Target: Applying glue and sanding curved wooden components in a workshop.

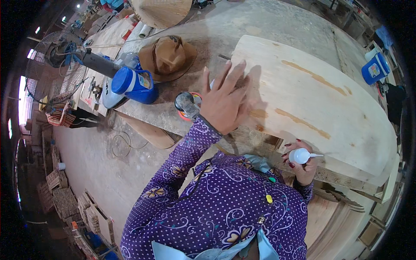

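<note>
My left hand (225, 102) lies flat with fingers spread on the near-left end of a pale curved wooden panel (320, 99), which rests on a dusty workbench (225, 30). My right hand (301, 162) is closed around a small white glue bottle (300, 155), nozzle pointing right at the panel's near edge. Brown streaks run across the panel's face. A small round tin with an orange rim (187, 105) sits just left of my left wrist.
A brown hat (169, 57), a blue lidded jug (132, 84) and a conical straw hat (160, 12) are on the bench to the left. Another blue-and-white jug (375, 68) stands far right. A floor fan (52, 65) and stacked wooden pieces (73, 203) are at left.
</note>
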`<state>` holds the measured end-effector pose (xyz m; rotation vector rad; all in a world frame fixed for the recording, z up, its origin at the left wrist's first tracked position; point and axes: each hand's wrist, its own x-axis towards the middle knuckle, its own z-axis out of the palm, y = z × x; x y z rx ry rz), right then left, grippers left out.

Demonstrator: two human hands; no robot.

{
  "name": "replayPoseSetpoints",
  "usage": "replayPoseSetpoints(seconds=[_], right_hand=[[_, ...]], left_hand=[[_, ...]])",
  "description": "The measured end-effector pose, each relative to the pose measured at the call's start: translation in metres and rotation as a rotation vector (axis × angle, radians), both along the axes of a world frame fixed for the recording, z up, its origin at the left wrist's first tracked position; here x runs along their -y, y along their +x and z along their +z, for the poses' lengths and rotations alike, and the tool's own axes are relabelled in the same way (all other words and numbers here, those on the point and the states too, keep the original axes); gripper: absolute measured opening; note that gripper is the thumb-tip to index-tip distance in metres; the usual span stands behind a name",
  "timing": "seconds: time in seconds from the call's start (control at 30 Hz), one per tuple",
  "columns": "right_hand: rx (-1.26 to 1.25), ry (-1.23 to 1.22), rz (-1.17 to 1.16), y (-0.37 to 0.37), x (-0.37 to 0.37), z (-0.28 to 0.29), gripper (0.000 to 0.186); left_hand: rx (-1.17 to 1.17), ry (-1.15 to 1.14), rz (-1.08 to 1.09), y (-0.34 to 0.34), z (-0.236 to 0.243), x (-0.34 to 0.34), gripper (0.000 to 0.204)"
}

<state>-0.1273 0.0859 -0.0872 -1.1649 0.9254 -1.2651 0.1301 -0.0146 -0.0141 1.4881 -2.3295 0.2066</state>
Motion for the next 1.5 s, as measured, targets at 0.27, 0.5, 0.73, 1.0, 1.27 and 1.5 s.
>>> replayPoseSetpoints(seconds=[0.27, 0.5, 0.73, 1.0, 1.27, 1.5], right_hand=[[0.042, 0.012, 0.023, -0.002, -0.001, 0.001, 0.050], [0.053, 0.022, 0.059, -0.004, 0.000, 0.000, 0.050], [0.051, -0.011, 0.068, -0.004, 0.001, -0.002, 0.050], [0.054, 0.002, 0.055, -0.003, 0.000, 0.000, 0.047], [0.002, -0.019, 0.060, -0.004, 0.001, 0.000, 0.046], [0.025, 0.023, 0.052, -0.003, 0.000, 0.000, 0.048]], left_hand=[[-0.052, -0.035, -0.063, -0.004, -0.001, 0.003, 0.053], [-0.017, -0.120, 0.050, -0.019, -0.010, -0.003, 0.050], [-0.056, -0.068, -0.022, -0.030, -0.010, -0.001, 0.051], [-0.025, -0.077, -0.054, -0.030, -0.013, -0.001, 0.053], [-0.033, -0.044, -0.125, -0.034, -0.011, -0.011, 0.051], [0.004, -0.129, -0.010, -0.020, -0.014, -0.001, 0.048]])
